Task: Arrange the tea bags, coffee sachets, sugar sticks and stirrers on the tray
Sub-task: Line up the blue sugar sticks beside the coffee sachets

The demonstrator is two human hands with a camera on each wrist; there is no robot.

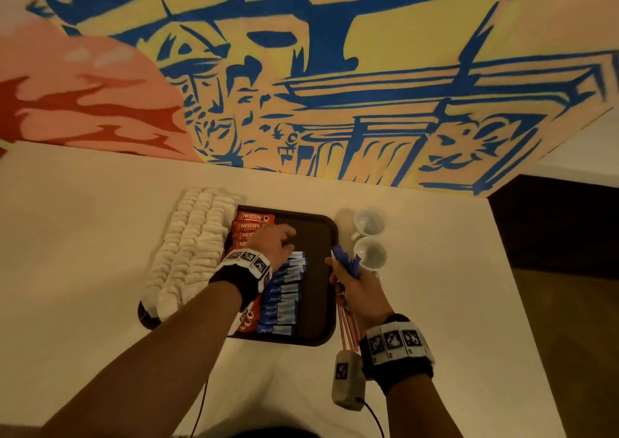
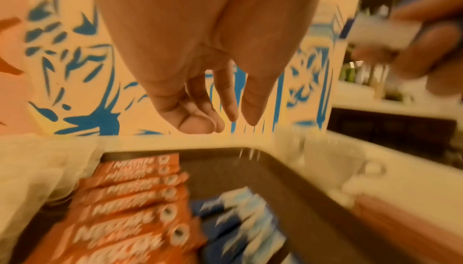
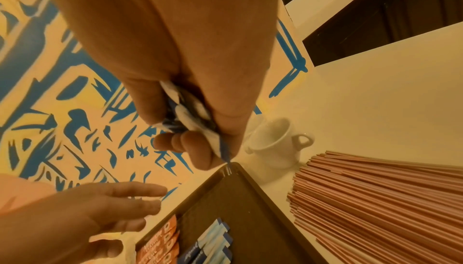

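Your right hand (image 1: pixel 351 283) pinches loose sugar sticks (image 1: pixel 346 260); they can slip. Your spread left hand (image 1: pixel 276 241) may disturb the row.

- I see a dark brown tray (image 1: pixel 321 236).
- Orange-red coffee sachets (image 1: pixel 253 222) with white lettering.
- Blue-and-pale-blue sugar sticks (image 1: pixel 281 298).
- White tea bags (image 1: pixel 191 246), white cups (image 1: pixel 368 223).
- Pink-striped stirrers (image 3: pixel 375 199).
- Blue-on-yellow mural wall (image 1: pixel 335 69).

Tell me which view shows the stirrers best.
The right wrist view: the stirrers fan out as a big pink bundle on the counter beside the tray. In the head view the right hand hides most of them. The left wrist view shows only a pink blur.
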